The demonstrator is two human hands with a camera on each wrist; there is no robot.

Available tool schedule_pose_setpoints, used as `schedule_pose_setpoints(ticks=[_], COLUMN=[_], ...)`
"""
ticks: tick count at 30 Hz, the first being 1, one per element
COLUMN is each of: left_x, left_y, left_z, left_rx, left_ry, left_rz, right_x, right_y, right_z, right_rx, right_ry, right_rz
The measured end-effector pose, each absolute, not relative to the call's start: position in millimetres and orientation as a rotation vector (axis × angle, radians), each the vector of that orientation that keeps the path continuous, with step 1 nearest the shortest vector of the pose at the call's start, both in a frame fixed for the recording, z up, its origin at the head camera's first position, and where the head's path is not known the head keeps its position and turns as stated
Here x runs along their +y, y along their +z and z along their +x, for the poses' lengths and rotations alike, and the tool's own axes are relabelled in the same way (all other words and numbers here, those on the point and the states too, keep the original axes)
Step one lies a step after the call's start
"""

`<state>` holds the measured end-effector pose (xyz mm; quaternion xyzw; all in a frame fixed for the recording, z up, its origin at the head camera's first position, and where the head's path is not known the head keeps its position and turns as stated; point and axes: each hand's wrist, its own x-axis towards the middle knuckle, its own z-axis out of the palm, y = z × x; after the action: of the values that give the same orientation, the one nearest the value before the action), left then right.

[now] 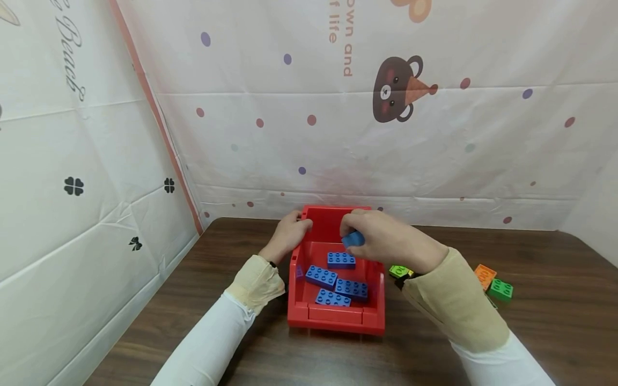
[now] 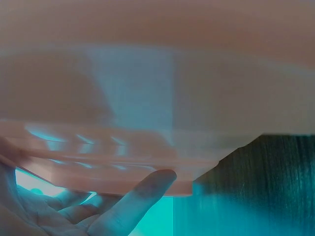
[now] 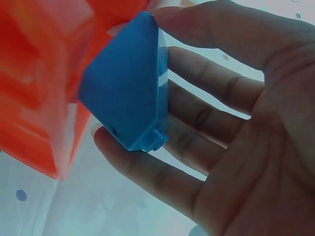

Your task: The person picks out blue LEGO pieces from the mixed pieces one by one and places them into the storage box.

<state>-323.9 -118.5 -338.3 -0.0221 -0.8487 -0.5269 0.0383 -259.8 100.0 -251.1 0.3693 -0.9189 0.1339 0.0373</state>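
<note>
A red plastic bin stands on the table, with several blue toy building bricks lying inside, studs up. My left hand grips the bin's left side near the back, the thumb over the rim. In the left wrist view the thumb lies along the bin's pale-looking wall. Above the back part of the bin, my right hand holds a blue building block between thumb and fingers. The right wrist view shows this block with slanted sides and a small stud at one end.
To the right of the bin, partly behind the right forearm, lies a lime green brick. Farther right an orange brick sits beside a green brick. A white printed sheet hangs behind the dark wooden table and along its left.
</note>
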Motion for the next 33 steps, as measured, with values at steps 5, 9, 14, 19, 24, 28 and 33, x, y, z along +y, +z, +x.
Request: schedule_pose_setpoints(ticks=[5,9,14,19,24,28,33], left_x=[-119,-119,-119,-119,-119,-119,-119], left_y=[-338,-338,-338,-337,-336,-336,-337], left_z=[-324,-324,-324,-323,-322,-321,-323], left_rx=[-2.598,-2.596,-2.597,-2.594,-2.599,-2.597,-2.598], left_ry=[-1.627,-1.632,-1.645,-1.652,-1.649,-1.650,-1.652], left_rz=[-0.064,-0.055,-0.047,-0.053,-0.058,-0.056,-0.061], right_x=[97,93,90,89,87,86,85], right_y=[-257,-261,-267,-273,-278,-282,-285], right_z=[-264,-266,-268,-271,-274,-276,-277], right_rx=[-2.820,-2.846,-2.902,-2.896,-2.900,-2.916,-2.915], right_ry=[0.413,0.416,0.438,0.436,0.453,0.448,0.429], right_rz=[1.148,1.141,1.125,1.136,1.145,1.141,1.158])
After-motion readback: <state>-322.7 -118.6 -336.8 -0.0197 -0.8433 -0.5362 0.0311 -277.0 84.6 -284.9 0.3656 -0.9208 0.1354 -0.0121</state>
